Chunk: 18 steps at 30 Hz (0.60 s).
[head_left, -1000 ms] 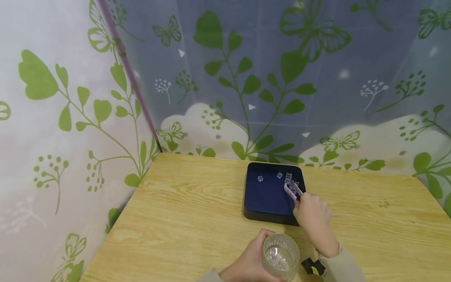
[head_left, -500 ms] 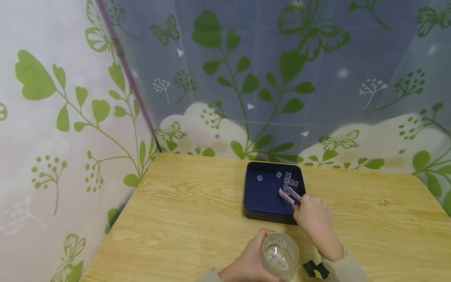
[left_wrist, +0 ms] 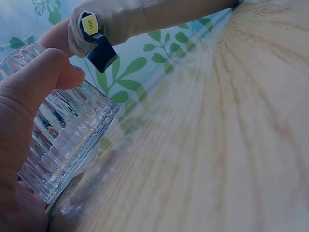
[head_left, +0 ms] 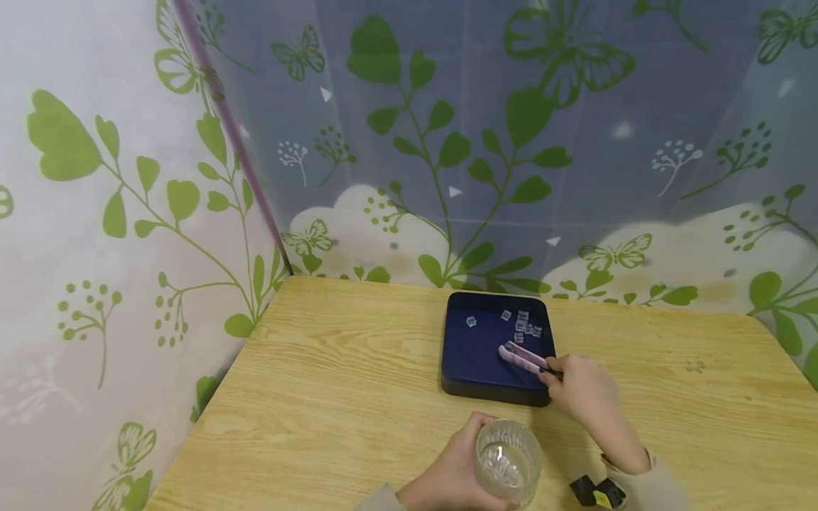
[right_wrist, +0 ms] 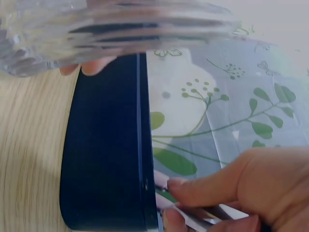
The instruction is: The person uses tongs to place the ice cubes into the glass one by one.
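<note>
In the head view my left hand [head_left: 455,468] grips a clear ribbed glass [head_left: 532,454] with several clear pieces in its bottom. The left wrist view has the thumb over the side of the glass [left_wrist: 72,125]. My right hand [head_left: 584,390] holds pink tongs [head_left: 527,358] over the front right of a dark blue tray [head_left: 469,365]. A small clear piece [head_left: 509,346] appears to sit between the tong tips. Several clear cube-like pieces [head_left: 522,325] cluster at the tray's right, with a lone piece [head_left: 471,321] at its left. The right wrist view shows fingers and thumb pinching the tongs [right_wrist: 193,218].
The tray stands on a wood-grain table [head_left: 332,369], near its back edge. Behind and to the left hang patterned curtains [head_left: 409,142] with green leaves and butterflies. A black strap-like device with a yellow label [head_left: 597,491] is at my right wrist.
The tongs have drawn back from the cluster, leftward and nearer to me, and their tips have come closer together. My right hand has shifted slightly right. The left hand and glass stay nearly still.
</note>
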Tool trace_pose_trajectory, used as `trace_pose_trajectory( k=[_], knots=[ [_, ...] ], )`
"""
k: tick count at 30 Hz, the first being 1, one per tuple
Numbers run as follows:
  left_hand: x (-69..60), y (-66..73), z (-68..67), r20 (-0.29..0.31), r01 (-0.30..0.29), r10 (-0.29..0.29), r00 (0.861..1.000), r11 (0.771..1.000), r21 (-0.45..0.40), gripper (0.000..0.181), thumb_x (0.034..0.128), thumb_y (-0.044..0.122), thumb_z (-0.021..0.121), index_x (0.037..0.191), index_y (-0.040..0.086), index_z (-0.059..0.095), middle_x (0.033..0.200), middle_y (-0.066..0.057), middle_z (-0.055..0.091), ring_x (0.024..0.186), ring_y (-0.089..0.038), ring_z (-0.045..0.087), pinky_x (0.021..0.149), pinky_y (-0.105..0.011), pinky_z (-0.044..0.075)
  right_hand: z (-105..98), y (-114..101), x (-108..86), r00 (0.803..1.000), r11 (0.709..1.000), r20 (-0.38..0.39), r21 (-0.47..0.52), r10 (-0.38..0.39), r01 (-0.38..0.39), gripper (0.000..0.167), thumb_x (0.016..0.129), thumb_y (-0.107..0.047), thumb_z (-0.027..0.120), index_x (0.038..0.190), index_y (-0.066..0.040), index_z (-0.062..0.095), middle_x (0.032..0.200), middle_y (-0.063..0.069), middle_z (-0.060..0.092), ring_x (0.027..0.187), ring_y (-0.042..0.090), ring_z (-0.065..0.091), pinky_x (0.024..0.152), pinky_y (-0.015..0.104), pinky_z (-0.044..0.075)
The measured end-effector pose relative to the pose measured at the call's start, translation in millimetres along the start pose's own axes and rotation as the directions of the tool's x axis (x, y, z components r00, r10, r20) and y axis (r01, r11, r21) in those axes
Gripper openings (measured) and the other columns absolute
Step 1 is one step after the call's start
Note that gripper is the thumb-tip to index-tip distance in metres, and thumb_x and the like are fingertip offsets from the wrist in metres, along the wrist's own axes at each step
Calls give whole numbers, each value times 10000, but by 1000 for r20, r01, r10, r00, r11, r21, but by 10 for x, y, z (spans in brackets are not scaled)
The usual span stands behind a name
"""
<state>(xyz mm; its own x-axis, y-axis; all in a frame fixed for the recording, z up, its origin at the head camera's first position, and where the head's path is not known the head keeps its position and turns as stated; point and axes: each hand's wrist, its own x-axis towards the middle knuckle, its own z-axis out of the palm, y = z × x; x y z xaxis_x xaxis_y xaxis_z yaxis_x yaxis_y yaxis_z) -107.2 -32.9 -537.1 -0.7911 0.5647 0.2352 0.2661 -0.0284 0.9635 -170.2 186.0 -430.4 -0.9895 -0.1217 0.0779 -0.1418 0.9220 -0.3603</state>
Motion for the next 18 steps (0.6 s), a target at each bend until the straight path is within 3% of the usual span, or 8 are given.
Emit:
trace_pose_trajectory(
  k=[3,9,18],
  knots=[
    [7,7,-4,1,27,-27,1000,999,-22,822,645,19,906,1277,186,407,1295,50,548,1161,-128,563,952,-286,500,-36,62,-9,999,998,26,63,-21,19,315,893,-177,702,1142,15,719,1085,258,692,617,227,550,471,338,369],
    [6,2,-2,-6,28,-28,1000,1000,-14,833,633,13,909,1278,183,409,1292,45,553,1157,-133,568,951,-285,502,-139,176,-36,995,982,75,180,-71,56,352,930,-172,672,1201,53,674,950,192,726,487,150,405,442,292,310],
    [10,-29,3,-6,-79,80,997,996,48,858,598,-8,919,1277,109,406,1291,-32,575,1144,-151,584,938,-301,518,-451,232,-145,990,962,77,257,-118,95,359,945,-196,677,1215,41,671,1119,260,685,736,199,625,513,314,385]
  ],
)
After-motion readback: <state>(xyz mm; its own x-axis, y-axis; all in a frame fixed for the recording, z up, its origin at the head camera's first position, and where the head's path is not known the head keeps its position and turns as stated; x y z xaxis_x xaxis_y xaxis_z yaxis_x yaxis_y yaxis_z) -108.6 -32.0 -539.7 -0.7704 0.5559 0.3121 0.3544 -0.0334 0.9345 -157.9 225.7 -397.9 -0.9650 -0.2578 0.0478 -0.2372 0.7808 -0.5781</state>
